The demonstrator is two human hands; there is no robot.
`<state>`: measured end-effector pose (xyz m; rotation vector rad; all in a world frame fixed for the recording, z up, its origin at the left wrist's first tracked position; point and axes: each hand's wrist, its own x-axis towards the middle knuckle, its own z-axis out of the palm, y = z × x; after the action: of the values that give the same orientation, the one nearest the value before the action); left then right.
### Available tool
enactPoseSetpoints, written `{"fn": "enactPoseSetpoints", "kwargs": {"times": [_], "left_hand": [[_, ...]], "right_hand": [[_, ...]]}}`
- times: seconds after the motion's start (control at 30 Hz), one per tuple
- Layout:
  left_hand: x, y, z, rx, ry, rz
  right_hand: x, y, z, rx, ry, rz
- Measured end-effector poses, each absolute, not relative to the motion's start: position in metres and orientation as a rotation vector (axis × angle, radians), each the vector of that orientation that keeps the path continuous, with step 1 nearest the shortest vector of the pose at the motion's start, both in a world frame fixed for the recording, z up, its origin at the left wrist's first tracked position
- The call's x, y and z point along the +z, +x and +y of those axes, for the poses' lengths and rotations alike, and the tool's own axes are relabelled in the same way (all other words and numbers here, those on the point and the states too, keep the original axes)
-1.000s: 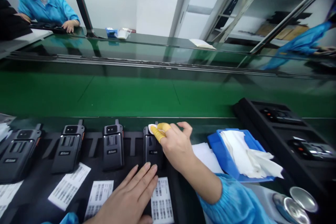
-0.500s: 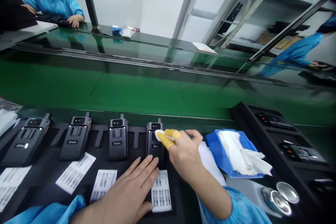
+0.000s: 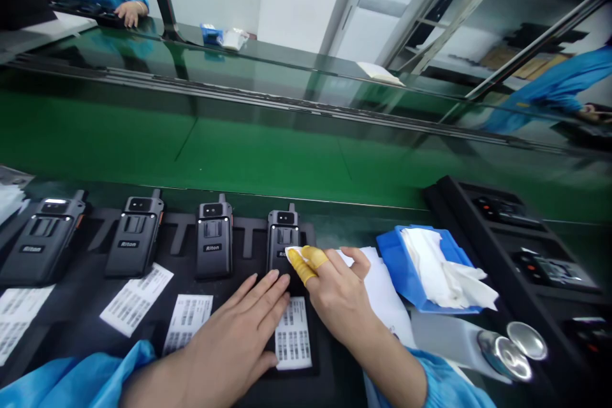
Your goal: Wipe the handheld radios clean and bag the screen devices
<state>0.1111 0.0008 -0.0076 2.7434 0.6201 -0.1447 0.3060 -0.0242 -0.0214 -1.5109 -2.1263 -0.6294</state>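
Several black two-way radios with stub antennas lie face down in a row on a black tray (image 3: 248,239), each above a barcode label sheet. My right hand (image 3: 342,296), with yellow finger cots on its fingertips, pinches a small white cotton pad (image 3: 291,250) against the back of the rightmost radio (image 3: 283,233), partly covering its logo. My left hand (image 3: 239,331) lies flat, fingers extended, its fingertips at that radio's lower end. Beside it is a label sheet (image 3: 293,338). The neighbouring radio (image 3: 213,242) and its label sheet (image 3: 189,315) are to the left.
Right of my hand, a blue box (image 3: 396,261) holds white wipes (image 3: 425,261). An open metal tin (image 3: 509,357) stands nearby. Another black tray (image 3: 442,204) with devices is at far right. Beyond the green belt (image 3: 268,153), one person sits left and another is at right.
My right hand has slid the cotton pad down the radio's back, from above the logo onto it. My left hand stays against the radio. The view has shifted slightly.
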Motion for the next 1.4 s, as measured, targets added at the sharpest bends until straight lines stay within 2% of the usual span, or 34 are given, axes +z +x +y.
{"fn": "enactPoseSetpoints", "kwargs": {"times": [0.27,0.67,0.97,1.03,1.23,1.4], "left_hand": [[-0.010,0.111,0.000,-0.147,2.789,0.598],[-0.013,0.109,0.001,-0.021,2.964,0.568],[-0.006,0.108,0.004,-0.037,2.955,0.563],[-0.003,0.106,0.004,0.040,2.958,0.593],[-0.006,0.078,0.013,0.568,3.081,0.653],[-0.019,0.053,0.033,0.598,3.116,0.773]], "right_hand": [[-0.021,0.292,-0.013,-0.582,-1.412,-2.126],[-0.021,0.313,-0.026,-0.675,-1.580,-2.083],[0.018,0.358,-0.079,-0.805,-1.887,-1.832],[0.024,0.372,-0.099,-0.858,-1.968,-1.774],[0.024,0.412,-0.156,-1.103,-2.296,-1.420],[0.001,0.428,-0.188,-0.969,-2.399,-1.393]]}}
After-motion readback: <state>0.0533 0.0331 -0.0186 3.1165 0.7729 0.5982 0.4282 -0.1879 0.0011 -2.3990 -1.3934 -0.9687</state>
